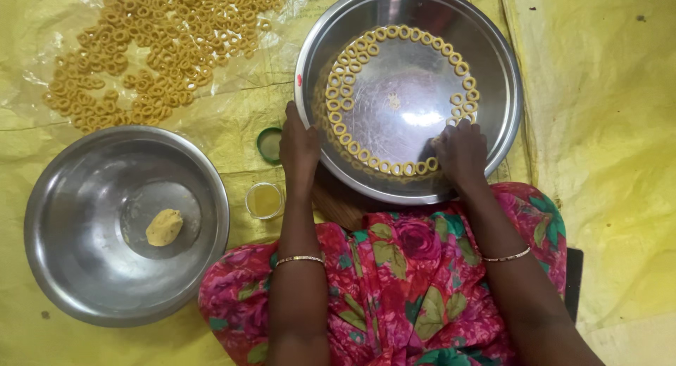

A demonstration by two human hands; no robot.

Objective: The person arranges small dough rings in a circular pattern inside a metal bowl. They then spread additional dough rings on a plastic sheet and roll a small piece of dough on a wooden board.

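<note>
- While the left hand grips the near-left rim of the round steel plate, its fingers are curled over the edge.
- Right hand rests inside the plate's near edge, fingertips pinched on a dough ring.
- Dough rings line the plate in a circle.
- Steel bowl at the yellow sheet's near-left holds a dough lump.
- More loose rings lie at the far-left corner.

A home food-making spot on the floor is shown, laid with a yellow plastic sheet. Steel kitchenware is set out: a round tray of dough rings under both hands, and a bowl left of the left hand. More rings are spread beyond it.
</note>
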